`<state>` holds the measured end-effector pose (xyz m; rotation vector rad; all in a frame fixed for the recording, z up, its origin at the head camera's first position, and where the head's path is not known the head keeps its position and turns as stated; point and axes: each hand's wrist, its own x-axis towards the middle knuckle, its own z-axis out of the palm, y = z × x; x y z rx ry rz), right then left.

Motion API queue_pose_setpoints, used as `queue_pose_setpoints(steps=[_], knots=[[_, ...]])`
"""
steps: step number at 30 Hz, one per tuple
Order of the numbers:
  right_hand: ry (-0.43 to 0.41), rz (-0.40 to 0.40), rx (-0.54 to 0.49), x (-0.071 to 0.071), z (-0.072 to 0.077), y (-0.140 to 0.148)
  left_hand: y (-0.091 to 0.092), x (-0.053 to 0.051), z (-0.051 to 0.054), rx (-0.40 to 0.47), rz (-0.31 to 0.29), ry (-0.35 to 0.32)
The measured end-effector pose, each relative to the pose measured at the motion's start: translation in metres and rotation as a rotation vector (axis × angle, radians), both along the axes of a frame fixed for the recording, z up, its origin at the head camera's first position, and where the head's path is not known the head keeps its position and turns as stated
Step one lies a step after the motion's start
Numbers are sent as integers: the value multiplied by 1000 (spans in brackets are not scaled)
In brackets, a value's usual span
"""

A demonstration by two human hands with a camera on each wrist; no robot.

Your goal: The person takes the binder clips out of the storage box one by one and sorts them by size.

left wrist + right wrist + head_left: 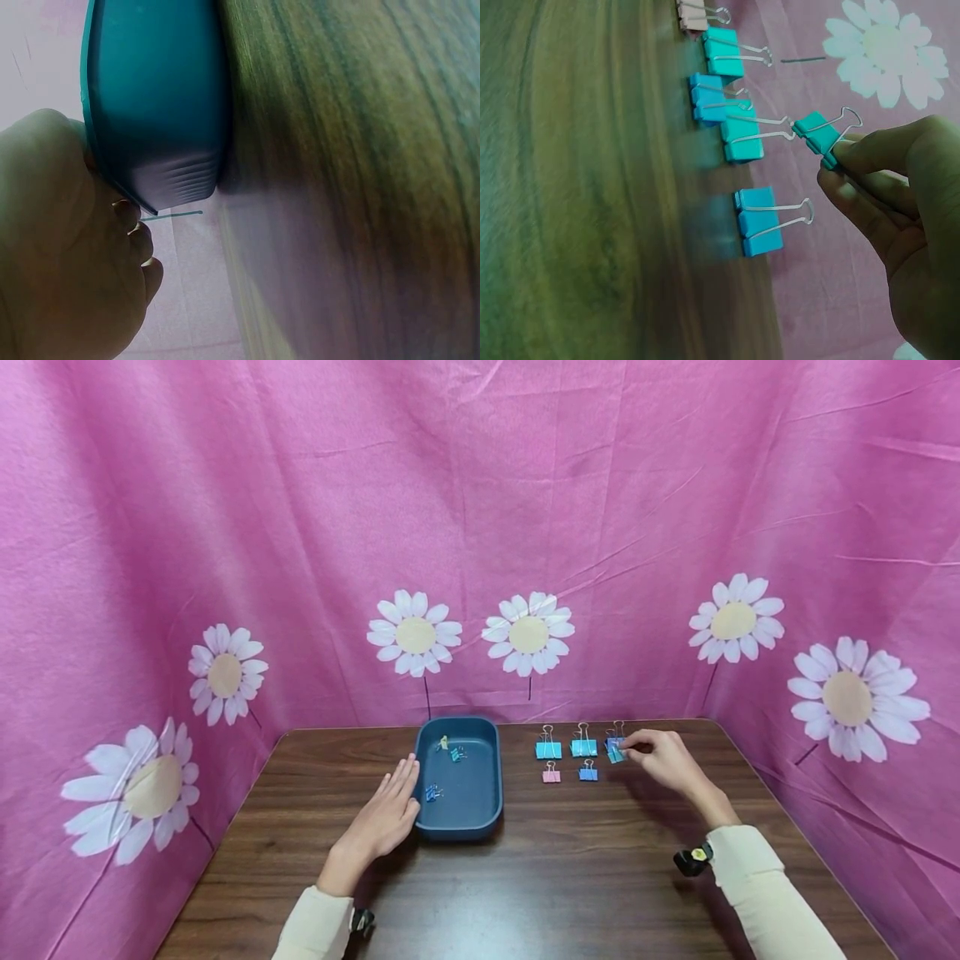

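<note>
Pinching a clip (819, 132) is the right hand (664, 758); the left hand (382, 814), unclenched, touches the tray (468, 814). Only the head view shows inside clips (456, 755).

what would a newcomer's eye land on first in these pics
Probably the vivid pink cloth behind the table, printed with large white daisies. Next, the dark blue tray near the table's far edge, with the left hand along its left side. To the tray's right, the right hand pinches a teal binder clip beside five standing clips.
</note>
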<state>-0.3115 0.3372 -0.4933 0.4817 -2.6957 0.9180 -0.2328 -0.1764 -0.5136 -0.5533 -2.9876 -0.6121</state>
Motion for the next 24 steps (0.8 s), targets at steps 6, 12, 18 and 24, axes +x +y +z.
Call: queue_pose_setpoints(steps=[6,12,18,24], knots=[[-8,-31,10,0,-12,9,-1,-1,-1,3,-7,-1],[-33,-65,36,0,-20,15,-1,-1,-1,10,-10,-3],[-115,-78,23,-1,-28,19,0,-1,1,15,-8,-6],[-140,-84,27,-4,-37,21,-1,-1,1,15,-6,-22]])
